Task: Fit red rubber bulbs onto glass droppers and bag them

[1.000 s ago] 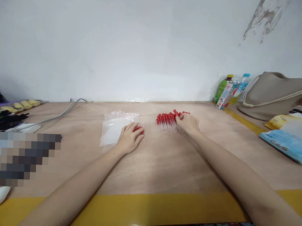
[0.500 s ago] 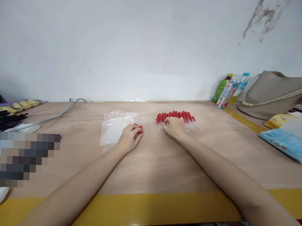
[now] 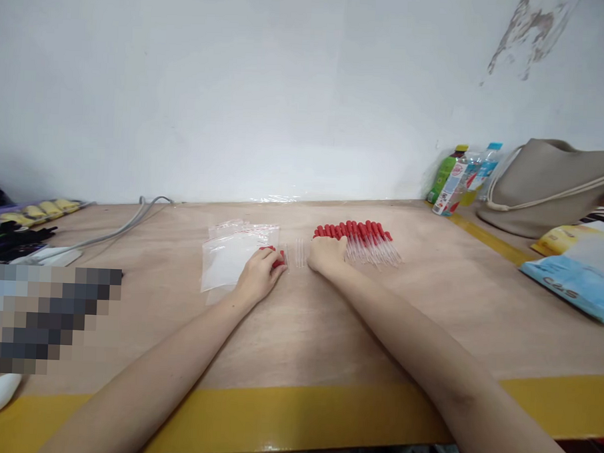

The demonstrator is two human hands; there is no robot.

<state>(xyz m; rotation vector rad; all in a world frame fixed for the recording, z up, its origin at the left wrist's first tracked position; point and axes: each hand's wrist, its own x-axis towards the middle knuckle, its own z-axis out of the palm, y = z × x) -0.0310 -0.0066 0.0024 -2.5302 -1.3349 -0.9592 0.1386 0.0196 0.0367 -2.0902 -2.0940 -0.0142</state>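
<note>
Red-capped tubes (image 3: 369,233), qty approx. a dozen: lying side by side, caps twd table's far edge, clear stems twd near edge; set a little rt of table ctr.

Rt hand (image 3: 328,256): over left end of that row, palm down, back of hand to view; fingers curled under & hidden, can't tell if pinching.

Loose clear tubes (image 3: 299,253), a few: flat on table, between the 2 hands, nr rt hand.

Lt hand (image 3: 256,272): fingers bent, close tog., over red tops (image 3: 281,255), which show betw. fingers & thumb; firm pinch or mere rest, can't tell.

Plastic bags (image 3: 223,260), clear w/ white area, overlapping: flat, just left of & partly under lt hand.

Table (image 3: 297,340): brown top, yellow strip (image 3: 298,420) along near edge.

Grey cable (image 3: 126,224): nr far edge, left half.

Yellow items (image 3: 40,212) & black items (image 3: 11,234): left edge, twd far corner.

Bottles (image 3: 449,183), one yellow-capped, one blue-capped: far edge, rt side.

Grey bag (image 3: 538,190): far rt corner.

Blue pack (image 3: 572,285), mkd "C&S": rt edge, nearer than grey bag.
</note>
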